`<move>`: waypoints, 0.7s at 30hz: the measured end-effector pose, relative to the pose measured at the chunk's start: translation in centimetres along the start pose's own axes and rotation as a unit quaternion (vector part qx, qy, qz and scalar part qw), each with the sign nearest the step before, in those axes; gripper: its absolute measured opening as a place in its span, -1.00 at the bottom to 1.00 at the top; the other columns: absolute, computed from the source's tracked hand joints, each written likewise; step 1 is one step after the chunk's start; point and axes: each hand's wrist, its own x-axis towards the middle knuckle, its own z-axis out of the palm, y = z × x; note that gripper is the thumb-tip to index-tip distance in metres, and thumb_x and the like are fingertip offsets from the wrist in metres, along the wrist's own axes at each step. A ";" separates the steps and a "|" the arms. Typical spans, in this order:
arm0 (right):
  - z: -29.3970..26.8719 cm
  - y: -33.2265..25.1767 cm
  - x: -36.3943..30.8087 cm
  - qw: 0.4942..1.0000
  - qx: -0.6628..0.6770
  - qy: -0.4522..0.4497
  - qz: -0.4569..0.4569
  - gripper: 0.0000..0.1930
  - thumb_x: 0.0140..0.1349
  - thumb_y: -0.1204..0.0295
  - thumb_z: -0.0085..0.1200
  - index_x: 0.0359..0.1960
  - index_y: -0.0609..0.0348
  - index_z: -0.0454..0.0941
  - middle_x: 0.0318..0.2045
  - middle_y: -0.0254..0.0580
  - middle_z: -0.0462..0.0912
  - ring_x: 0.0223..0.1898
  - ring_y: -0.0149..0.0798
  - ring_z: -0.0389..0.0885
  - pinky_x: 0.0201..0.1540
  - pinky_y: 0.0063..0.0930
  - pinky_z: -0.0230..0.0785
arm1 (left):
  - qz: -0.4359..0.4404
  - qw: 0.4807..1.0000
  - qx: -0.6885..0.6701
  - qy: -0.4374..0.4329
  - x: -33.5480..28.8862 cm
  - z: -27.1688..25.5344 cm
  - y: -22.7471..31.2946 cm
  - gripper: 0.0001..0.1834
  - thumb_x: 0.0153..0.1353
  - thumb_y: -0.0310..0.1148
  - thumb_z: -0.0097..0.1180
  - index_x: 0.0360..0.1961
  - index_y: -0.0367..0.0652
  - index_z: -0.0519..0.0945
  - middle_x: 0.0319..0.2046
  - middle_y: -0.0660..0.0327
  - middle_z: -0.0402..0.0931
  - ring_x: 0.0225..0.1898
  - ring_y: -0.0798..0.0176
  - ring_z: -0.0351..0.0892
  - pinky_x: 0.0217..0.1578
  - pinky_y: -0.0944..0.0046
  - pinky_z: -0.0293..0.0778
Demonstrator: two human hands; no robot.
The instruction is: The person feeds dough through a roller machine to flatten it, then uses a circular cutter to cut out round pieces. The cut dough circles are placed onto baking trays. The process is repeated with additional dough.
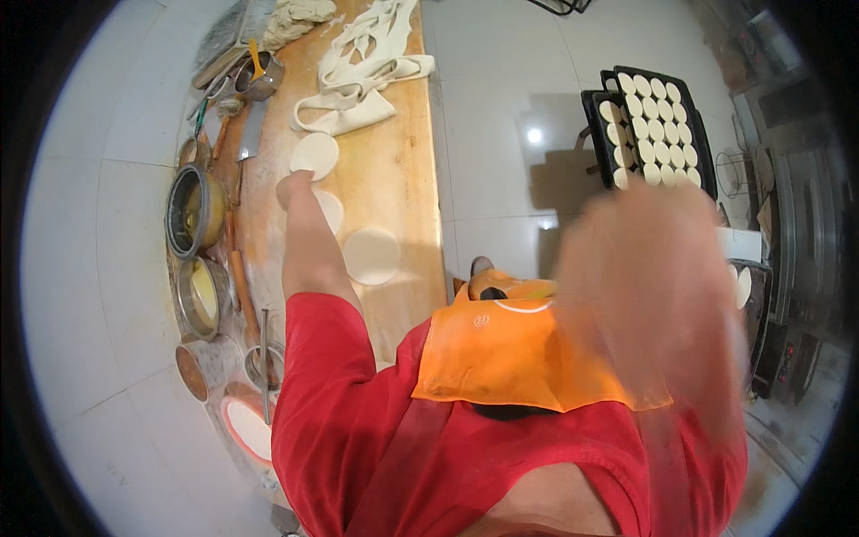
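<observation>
My left arm reaches across the wooden worktable, and my left hand (296, 185) is at the near edge of a thin pale dough round (314, 154). Its fingers look curled in on that edge, partly hidden by the hand itself. A second dough round (331, 212) lies partly behind my left forearm. Nearer to me, a larger dough round (371, 256) rests flat on the table. My right hand (640, 259) is raised close to the camera on the right, smeared by motion; its fingers cannot be made out.
Dough scraps (358, 80) lie at the worktable's (413, 161) far end. Along its left edge stand metal bowls (204, 295), a dark pot (185, 210), a rolling pin (243, 286) and a cleaver (252, 130). Black trays (705, 170) of small dough rounds stand at the right, near metal racks (819, 206).
</observation>
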 end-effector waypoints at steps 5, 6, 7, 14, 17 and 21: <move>-10.8 8.5 1.2 0.933 -0.108 0.329 0.093 -0.49 0.11 0.40 0.22 0.08 0.32 0.37 -0.25 -0.21 0.52 -0.26 -0.32 0.50 -0.18 -0.44 0.38 | 0.182 0.828 -0.504 -0.167 -10.1 0.0 5.4 -0.68 0.14 -0.53 0.07 -0.07 -0.40 0.46 -0.15 0.00 0.56 -0.15 0.04 0.61 -0.17 0.14 0.62; -13.2 10.8 0.6 0.918 -0.149 0.357 0.091 -0.40 0.10 0.29 0.23 0.13 0.33 0.33 -0.12 -0.10 0.48 -0.14 -0.23 0.48 -0.08 -0.38 0.36 | 0.229 0.825 -0.477 -0.199 -15.6 -0.8 7.2 -0.68 0.14 -0.61 0.01 -0.04 -0.40 0.43 -0.14 0.02 0.54 -0.14 0.07 0.60 -0.18 0.15 0.63; -14.8 12.7 0.0 0.902 -0.190 0.377 0.094 -0.30 0.08 0.18 0.24 0.18 0.34 0.29 0.01 0.00 0.45 -0.02 -0.14 0.46 0.02 -0.32 0.34 | 0.239 0.806 -0.503 -0.203 -20.4 -0.9 7.8 -0.58 0.11 -0.61 0.01 0.05 -0.41 0.35 -0.08 0.01 0.52 -0.12 0.12 0.59 -0.20 0.20 0.63; -20.4 16.4 -6.9 0.838 0.004 0.538 0.090 -0.46 0.16 0.36 0.19 0.14 0.34 0.35 0.01 -0.12 0.55 -0.01 -0.16 0.54 0.04 -0.33 0.38 | 0.308 0.880 -0.123 -0.340 -28.1 1.3 5.0 -0.41 0.07 -0.38 0.26 0.16 -0.23 0.38 -0.07 0.08 0.55 -0.04 0.20 0.54 -0.04 0.22 0.47; -21.5 16.1 -13.0 0.805 -0.090 0.578 0.098 -0.58 0.13 0.41 0.20 0.01 0.33 0.49 -0.13 -0.14 0.62 -0.11 -0.25 0.58 -0.03 -0.38 0.40 | 0.211 0.948 0.154 0.184 -10.5 2.8 -4.9 -0.40 0.23 -0.04 0.07 0.19 -0.19 0.39 0.13 -0.06 0.40 0.17 -0.08 0.37 0.13 0.00 0.33; -19.5 12.2 -23.1 0.715 -0.197 0.666 0.081 -0.68 0.02 0.41 0.26 -0.18 0.29 0.63 -0.31 -0.19 0.65 -0.25 -0.34 0.56 -0.16 -0.39 0.40 | 0.229 0.901 0.364 0.066 -6.2 1.2 -6.1 -0.43 0.25 -0.09 0.01 0.19 -0.23 0.38 0.13 -0.06 0.40 0.16 -0.07 0.38 0.14 0.00 0.32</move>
